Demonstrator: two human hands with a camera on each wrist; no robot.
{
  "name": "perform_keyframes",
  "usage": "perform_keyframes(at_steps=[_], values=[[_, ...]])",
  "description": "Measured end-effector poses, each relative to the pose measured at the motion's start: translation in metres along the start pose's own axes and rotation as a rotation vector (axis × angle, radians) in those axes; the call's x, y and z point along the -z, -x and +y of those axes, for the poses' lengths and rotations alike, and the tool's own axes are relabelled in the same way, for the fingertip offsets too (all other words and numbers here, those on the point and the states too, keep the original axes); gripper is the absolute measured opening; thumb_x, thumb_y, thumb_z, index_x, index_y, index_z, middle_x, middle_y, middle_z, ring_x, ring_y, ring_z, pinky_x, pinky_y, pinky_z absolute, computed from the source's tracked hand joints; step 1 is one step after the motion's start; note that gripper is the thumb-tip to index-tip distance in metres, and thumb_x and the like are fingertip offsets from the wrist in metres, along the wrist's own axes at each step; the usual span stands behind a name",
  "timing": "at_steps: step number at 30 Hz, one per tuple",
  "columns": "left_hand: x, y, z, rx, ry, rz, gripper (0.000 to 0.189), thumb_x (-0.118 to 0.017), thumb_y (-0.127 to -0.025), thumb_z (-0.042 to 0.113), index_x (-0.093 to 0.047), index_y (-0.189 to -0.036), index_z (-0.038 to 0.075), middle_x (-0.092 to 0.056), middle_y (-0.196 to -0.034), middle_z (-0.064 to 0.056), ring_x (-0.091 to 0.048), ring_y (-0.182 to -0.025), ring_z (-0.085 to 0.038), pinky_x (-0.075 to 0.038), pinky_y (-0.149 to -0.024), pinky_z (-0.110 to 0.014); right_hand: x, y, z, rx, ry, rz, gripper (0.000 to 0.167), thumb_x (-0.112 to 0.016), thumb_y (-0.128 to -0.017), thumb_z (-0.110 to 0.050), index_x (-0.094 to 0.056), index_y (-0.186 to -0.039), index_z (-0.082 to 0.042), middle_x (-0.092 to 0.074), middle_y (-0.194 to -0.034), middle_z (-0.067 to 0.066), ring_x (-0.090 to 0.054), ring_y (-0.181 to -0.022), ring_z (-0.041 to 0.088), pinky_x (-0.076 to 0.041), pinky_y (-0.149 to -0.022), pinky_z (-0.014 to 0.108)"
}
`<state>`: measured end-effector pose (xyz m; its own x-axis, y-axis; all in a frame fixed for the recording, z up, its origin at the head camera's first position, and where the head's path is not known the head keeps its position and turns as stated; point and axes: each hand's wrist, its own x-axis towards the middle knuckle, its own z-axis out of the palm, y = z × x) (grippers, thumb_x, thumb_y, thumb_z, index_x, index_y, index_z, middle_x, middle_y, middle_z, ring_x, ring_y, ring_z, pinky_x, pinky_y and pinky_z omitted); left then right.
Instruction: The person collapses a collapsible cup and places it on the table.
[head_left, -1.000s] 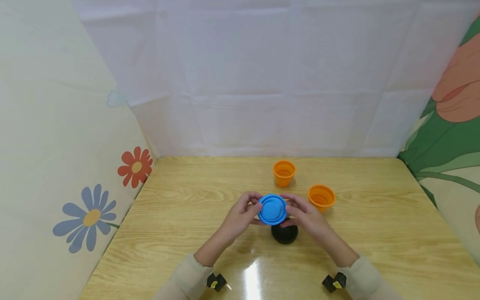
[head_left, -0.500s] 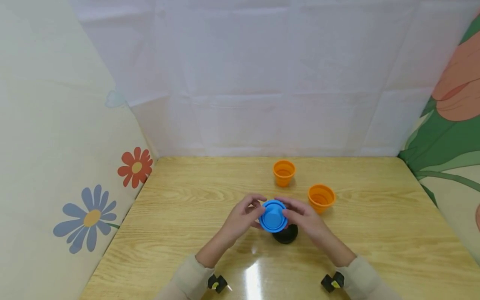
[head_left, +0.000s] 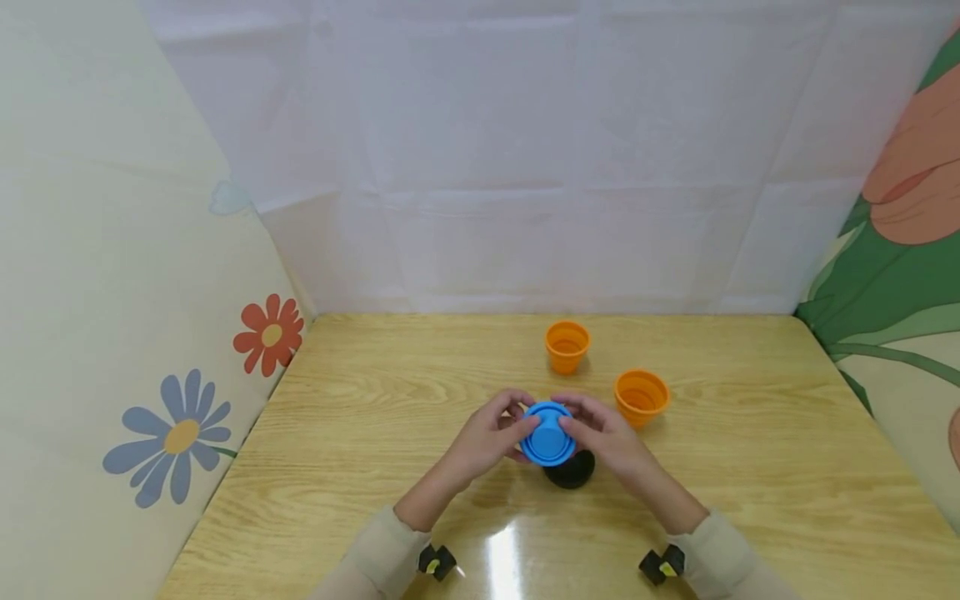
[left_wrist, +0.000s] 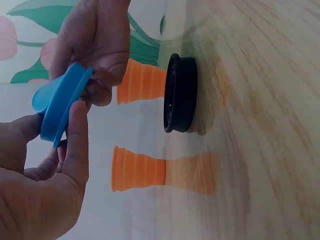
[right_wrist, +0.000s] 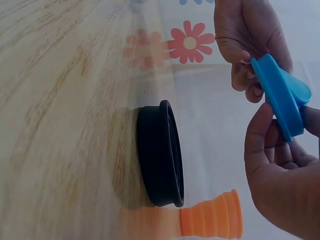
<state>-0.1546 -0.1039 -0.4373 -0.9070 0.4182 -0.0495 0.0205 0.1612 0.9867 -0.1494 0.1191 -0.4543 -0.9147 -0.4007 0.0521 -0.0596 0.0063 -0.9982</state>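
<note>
A blue collapsible silicone cup [head_left: 548, 440] is held above the table in both hands, folded mostly flat. In the left wrist view the blue cup [left_wrist: 62, 102] is tilted, with a rounded part bulging up out of one side. My left hand [head_left: 486, 437] grips its left edge, thumb on the upper face and fingers underneath. On the opposite edge my right hand [head_left: 611, 435] pinches it the same way. Just beyond and below the hands lies a folded black collapsible cup [head_left: 570, 473], partly hidden by the blue one; the right wrist view shows the black cup [right_wrist: 155, 155] whole.
Two unfolded orange collapsible cups stand upright on the wooden table [head_left: 375, 400]: one orange cup [head_left: 567, 346] farther back, the other orange cup [head_left: 642, 396] close to the right hand. A white cloth [head_left: 555, 167] hangs behind the table, with flower-print panels at both sides.
Both hands have lowered the blue cup slightly toward the person, and the thumbs have moved inward onto its face. A bulge on it now shows more clearly. The orange and black cups stay put.
</note>
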Motion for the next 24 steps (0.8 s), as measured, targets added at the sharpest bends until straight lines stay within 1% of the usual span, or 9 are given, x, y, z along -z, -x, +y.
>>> perform_keyframes(at_steps=[6,12,14,17,21,24], values=[[0.0022,-0.0013,0.0023,0.007,-0.046,-0.029,0.030,-0.064,-0.101,0.025,-0.057,-0.123,0.005,-0.056,-0.104,-0.012,-0.066,-0.083,-0.018,-0.063,-0.071,-0.049,0.0015,0.0009,-0.0003,-0.044,0.032,0.002,0.044,-0.057,-0.105,-0.022,-0.051,-0.139,0.006,-0.064,-0.115,0.018,-0.065,-0.088,0.016,-0.059,-0.074,0.027],[0.0006,-0.0025,0.0030,-0.004,-0.078,-0.038,0.026,-0.065,-0.101,0.019,-0.058,-0.116,-0.001,-0.061,-0.104,-0.014,-0.067,-0.078,-0.016,-0.063,-0.067,-0.045,0.0014,0.0022,-0.0039,-0.069,0.049,0.002,0.043,-0.059,-0.104,-0.022,-0.053,-0.136,0.006,-0.064,-0.111,0.015,-0.064,-0.087,0.018,-0.059,-0.072,0.027],[-0.0004,-0.0023,0.0040,-0.011,-0.103,-0.034,0.025,-0.066,-0.100,0.017,-0.058,-0.114,-0.001,-0.061,-0.102,-0.014,-0.067,-0.077,-0.016,-0.063,-0.065,-0.042,0.0009,0.0020,-0.0039,-0.066,0.055,0.006,0.041,-0.061,-0.103,-0.021,-0.054,-0.134,0.006,-0.064,-0.109,0.014,-0.064,-0.086,0.017,-0.059,-0.071,0.026],[-0.0012,-0.0019,0.0055,-0.026,-0.158,-0.026,0.023,-0.066,-0.099,0.016,-0.058,-0.112,-0.001,-0.062,-0.098,-0.012,-0.067,-0.075,-0.015,-0.063,-0.062,-0.037,-0.0004,0.0013,-0.0022,-0.050,0.082,0.019,0.038,-0.062,-0.102,-0.018,-0.057,-0.130,0.006,-0.064,-0.106,0.014,-0.065,-0.087,0.016,-0.059,-0.073,0.025],[-0.0013,-0.0016,0.0061,-0.041,-0.209,-0.020,0.020,-0.068,-0.098,0.013,-0.059,-0.110,-0.001,-0.063,-0.092,-0.009,-0.065,-0.072,-0.014,-0.063,-0.061,-0.039,-0.0031,0.0008,0.0004,-0.024,0.117,0.042,0.034,-0.064,-0.101,-0.015,-0.059,-0.127,0.006,-0.066,-0.106,0.015,-0.065,-0.090,0.016,-0.058,-0.079,0.023],[-0.0016,-0.0019,0.0062,-0.048,-0.227,-0.017,0.018,-0.068,-0.097,0.011,-0.059,-0.109,-0.001,-0.063,-0.089,-0.007,-0.064,-0.070,-0.013,-0.062,-0.061,-0.041,-0.0053,0.0006,0.0017,-0.012,0.124,0.059,0.031,-0.064,-0.100,-0.012,-0.060,-0.125,0.007,-0.066,-0.107,0.016,-0.065,-0.091,0.015,-0.057,-0.079,0.023]])
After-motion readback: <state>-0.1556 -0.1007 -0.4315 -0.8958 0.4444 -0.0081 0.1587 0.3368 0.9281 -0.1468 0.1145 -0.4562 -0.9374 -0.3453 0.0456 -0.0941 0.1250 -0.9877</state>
